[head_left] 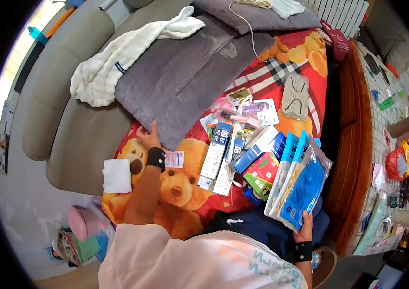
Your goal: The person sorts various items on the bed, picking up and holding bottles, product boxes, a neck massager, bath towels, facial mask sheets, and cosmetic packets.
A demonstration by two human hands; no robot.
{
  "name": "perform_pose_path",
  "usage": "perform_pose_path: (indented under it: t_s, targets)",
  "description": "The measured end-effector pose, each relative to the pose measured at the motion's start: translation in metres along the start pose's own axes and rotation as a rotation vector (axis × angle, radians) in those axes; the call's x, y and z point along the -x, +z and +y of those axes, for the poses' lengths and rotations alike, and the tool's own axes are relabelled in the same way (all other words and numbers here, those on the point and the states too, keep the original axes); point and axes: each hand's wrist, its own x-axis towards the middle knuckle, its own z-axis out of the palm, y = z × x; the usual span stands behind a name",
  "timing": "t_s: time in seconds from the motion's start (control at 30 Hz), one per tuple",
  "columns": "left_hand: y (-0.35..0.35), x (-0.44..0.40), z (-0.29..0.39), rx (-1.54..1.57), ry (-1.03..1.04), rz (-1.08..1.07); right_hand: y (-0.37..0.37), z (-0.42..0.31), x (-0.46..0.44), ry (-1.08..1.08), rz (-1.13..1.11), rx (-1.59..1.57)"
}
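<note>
My left hand (pixel 148 137) is at the near edge of a grey cushion (pixel 175 82), its fingers closed on that edge. Under my left wrist lies a small pink-and-white card (pixel 174 159). My right hand (pixel 305 228) grips the lower end of a clear plastic packet (pixel 303 192) with something blue inside. Against that packet lie light-blue and white packs (pixel 285 168). To their left are long white-and-blue toothpaste boxes (pixel 215 151) and a red-and-green box (pixel 261 173). Pink and purple packaged items (pixel 243 110) are heaped above the boxes.
A red blanket with bears (pixel 180 185) covers the seat. A white towel (pixel 98 79) drapes over the grey cushion, and a folded white cloth (pixel 117 176) lies at left. A bag with dark cords (pixel 295 96) sits at right. Beyond it stands a cluttered wooden table (pixel 365 159).
</note>
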Motion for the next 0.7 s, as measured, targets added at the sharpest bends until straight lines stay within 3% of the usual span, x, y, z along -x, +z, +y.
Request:
perform_pose_path:
  t_s: [0.1,0.2,0.3,0.37,0.43,0.47,0.57,0.63,0.7]
  targets:
    - [0.002,-0.005,0.005,0.668,-0.513,-0.412,-0.001,0.0,-0.001,-0.007,-0.02,-0.008]
    - [-0.007,0.019,0.024,0.645,-0.645,-0.459,-0.003,0.003,-0.002,-0.022,-0.004,-0.017]
    - [-0.005,0.006,0.027,0.696,-0.554,-0.677,-0.002,0.003,0.0,-0.021,0.017,-0.006]
    - [-0.006,-0.009,0.047,0.695,-0.68,-0.742,-0.005,0.002,-0.001,0.004,0.018,0.011]
    - [-0.009,-0.007,0.108,0.89,-0.75,-0.794,-0.005,0.0,-0.001,0.02,0.01,0.027]
    - [-0.009,-0.006,0.141,0.911,-0.8,-0.742,-0.006,0.0,-0.001,0.019,0.001,0.025]
    - [-0.01,-0.02,0.224,0.927,-0.644,-0.686,-0.005,-0.001,-0.002,0.031,-0.002,0.025]
    - [0.004,-0.045,0.26,1.009,-0.732,-0.596,-0.004,-0.001,-0.001,0.034,0.012,0.016]
    - [0.014,-0.066,0.279,1.063,-0.626,-0.652,-0.008,0.003,0.0,0.01,0.012,0.019]
